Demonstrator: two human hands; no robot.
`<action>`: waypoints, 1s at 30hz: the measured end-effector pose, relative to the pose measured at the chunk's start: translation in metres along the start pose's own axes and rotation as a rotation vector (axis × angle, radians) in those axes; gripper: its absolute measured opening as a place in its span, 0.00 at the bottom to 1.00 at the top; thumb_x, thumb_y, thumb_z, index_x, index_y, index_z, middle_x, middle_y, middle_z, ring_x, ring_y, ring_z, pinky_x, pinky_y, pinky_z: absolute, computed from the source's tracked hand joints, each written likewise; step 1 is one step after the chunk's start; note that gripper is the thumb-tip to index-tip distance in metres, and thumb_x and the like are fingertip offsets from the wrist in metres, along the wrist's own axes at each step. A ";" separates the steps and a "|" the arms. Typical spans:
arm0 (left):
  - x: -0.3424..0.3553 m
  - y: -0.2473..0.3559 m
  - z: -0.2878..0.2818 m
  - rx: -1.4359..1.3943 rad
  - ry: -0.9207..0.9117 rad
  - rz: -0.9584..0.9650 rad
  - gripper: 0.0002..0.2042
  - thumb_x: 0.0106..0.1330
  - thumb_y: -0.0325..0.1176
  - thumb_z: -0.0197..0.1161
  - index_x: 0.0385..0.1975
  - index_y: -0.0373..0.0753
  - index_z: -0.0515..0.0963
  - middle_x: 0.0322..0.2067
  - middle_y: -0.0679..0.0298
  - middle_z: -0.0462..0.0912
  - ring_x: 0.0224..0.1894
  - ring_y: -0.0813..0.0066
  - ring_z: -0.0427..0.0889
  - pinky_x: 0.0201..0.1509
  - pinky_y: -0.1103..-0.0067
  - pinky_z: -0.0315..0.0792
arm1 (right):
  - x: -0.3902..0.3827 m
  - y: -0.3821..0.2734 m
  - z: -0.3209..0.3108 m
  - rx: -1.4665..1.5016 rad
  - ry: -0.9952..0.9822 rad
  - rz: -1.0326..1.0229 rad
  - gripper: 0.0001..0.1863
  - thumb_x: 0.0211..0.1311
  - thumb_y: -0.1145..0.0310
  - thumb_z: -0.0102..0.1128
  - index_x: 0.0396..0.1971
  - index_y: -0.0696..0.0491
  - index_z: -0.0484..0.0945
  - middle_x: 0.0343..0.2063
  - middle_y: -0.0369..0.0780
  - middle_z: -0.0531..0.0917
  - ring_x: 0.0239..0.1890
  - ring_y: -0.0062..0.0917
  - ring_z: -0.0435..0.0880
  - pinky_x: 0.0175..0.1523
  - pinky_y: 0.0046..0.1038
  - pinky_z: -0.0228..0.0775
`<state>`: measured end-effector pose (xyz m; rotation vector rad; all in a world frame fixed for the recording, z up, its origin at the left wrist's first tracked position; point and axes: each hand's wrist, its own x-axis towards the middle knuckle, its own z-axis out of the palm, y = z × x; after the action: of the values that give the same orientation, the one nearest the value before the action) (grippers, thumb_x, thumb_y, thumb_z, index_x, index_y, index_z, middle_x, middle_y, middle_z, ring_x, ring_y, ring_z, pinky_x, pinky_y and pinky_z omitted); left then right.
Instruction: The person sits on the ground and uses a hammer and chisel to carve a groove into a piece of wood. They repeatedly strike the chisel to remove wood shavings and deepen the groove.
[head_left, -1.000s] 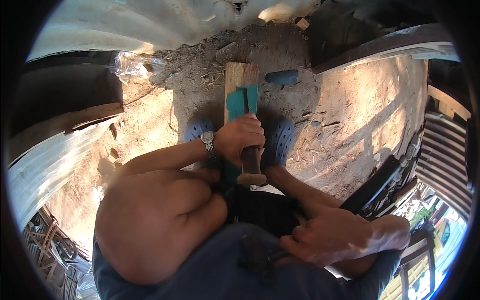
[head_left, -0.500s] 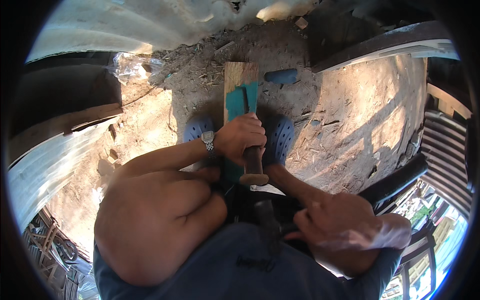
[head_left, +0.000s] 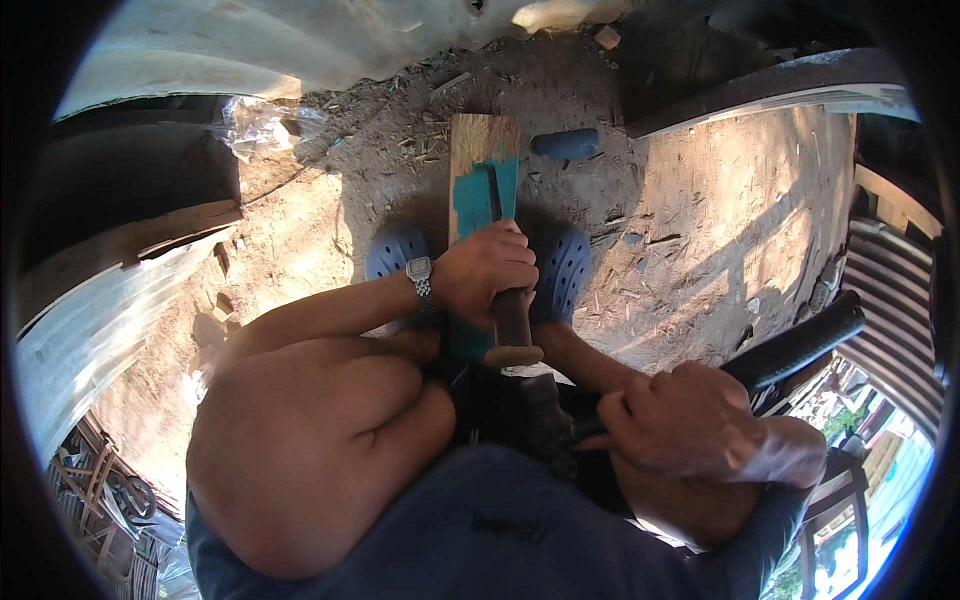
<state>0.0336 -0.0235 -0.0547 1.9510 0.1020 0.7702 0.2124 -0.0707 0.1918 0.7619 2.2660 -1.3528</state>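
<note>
Head view: L hand (head_left: pixel 485 270) clenched round chisel (head_left: pixel 513 325), presumably to steady it; blade over teal-painted board (head_left: pixel 484 142), contact unclear. Board lies btwn clogs (head_left: pixel 562 272), apparently for bracing. R hand (head_left: pixel 690 420) grips hammer (head_left: pixel 795 345) mid-shaft, prob. for control, head near chisel butt.

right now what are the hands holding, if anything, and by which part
The left hand holds a chisel by its brown handle, short of the butt. The right hand holds a hammer by its black handle, partway along.
</note>
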 end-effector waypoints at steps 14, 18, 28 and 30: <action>-0.004 -0.001 -0.001 0.031 0.000 0.021 0.11 0.40 0.35 0.70 0.21 0.45 0.74 0.21 0.67 0.72 0.27 0.66 0.74 0.41 0.70 0.66 | 0.001 0.001 0.007 0.027 -0.004 -0.025 0.23 0.71 0.52 0.52 0.22 0.55 0.77 0.11 0.38 0.74 0.17 0.32 0.81 0.25 0.35 0.73; -0.007 0.000 0.001 0.024 0.022 0.019 0.12 0.40 0.35 0.71 0.21 0.45 0.73 0.21 0.67 0.72 0.27 0.65 0.74 0.41 0.70 0.66 | -0.007 -0.011 0.007 0.106 -0.123 -0.094 0.23 0.71 0.52 0.52 0.22 0.55 0.77 0.11 0.37 0.74 0.17 0.32 0.81 0.25 0.35 0.73; -0.007 0.006 -0.005 0.049 -0.035 0.002 0.11 0.44 0.29 0.71 0.20 0.42 0.73 0.21 0.66 0.71 0.27 0.66 0.74 0.42 0.68 0.68 | -0.011 0.000 0.008 0.093 -0.041 -0.059 0.23 0.70 0.52 0.52 0.22 0.55 0.77 0.11 0.37 0.73 0.17 0.31 0.81 0.25 0.34 0.74; -0.013 0.006 0.001 0.043 -0.033 0.013 0.10 0.44 0.32 0.71 0.21 0.44 0.73 0.21 0.67 0.70 0.27 0.66 0.73 0.42 0.70 0.66 | -0.009 0.002 0.011 0.058 0.031 -0.006 0.23 0.70 0.52 0.52 0.22 0.55 0.77 0.11 0.37 0.73 0.17 0.31 0.81 0.26 0.34 0.74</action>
<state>0.0227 -0.0322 -0.0565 2.0061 0.0868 0.7501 0.2212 -0.0820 0.1901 0.8013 2.2630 -1.4239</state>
